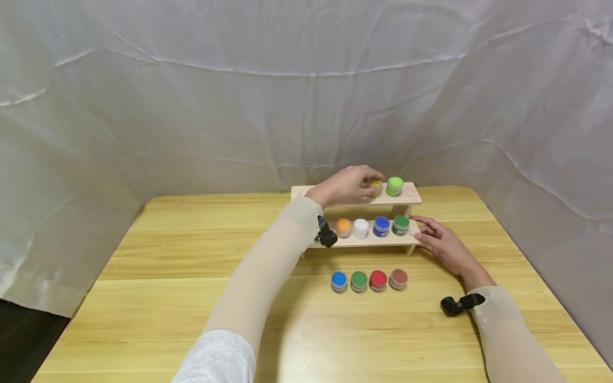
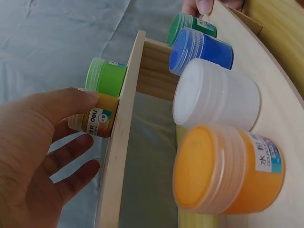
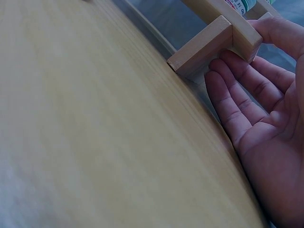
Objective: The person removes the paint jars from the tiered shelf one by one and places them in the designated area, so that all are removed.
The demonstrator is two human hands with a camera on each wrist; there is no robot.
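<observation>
My left hand reaches over the upper tier of a two-tier wooden rack. Its thumb and index finger pinch an ochre paint jar, while the other fingers spread loosely below in the left wrist view. A light green paint jar stands right beside that jar on the same tier. At the rack's right end, my right hand grips the lower tier, thumb on top and fingers beneath. Orange, white, blue and dark green paint jars line the lower tier.
In front of the rack, a row of jars stands on the wooden table: blue, green, red and brown. A grey cloth hangs behind the table and along its sides.
</observation>
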